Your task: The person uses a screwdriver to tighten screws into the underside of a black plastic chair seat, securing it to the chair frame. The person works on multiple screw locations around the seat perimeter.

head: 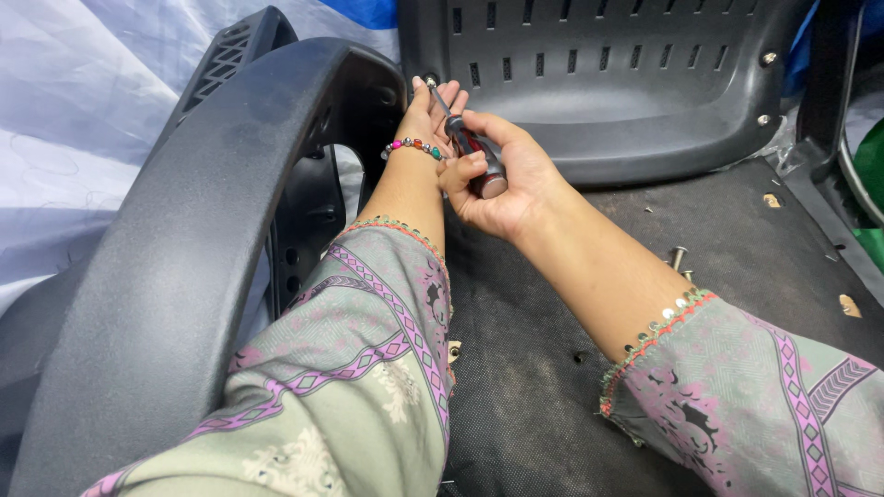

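At the left of the frame a black curved armrest [175, 267] swept from the bottom edge up toward the top centre. Just right of it, the left hand [425, 115], a beaded bracelet [414, 146] on its wrist, rested open-fingered against the screwdriver [465, 147] shaft near the tip. The right hand [502, 179] was wrapped closed around the dark red handle, the tip touching a screw at the slotted black seat shell [626, 92] in the upper centre. 2 loose bolts [680, 258] lay on the dark mat [543, 368] to the right
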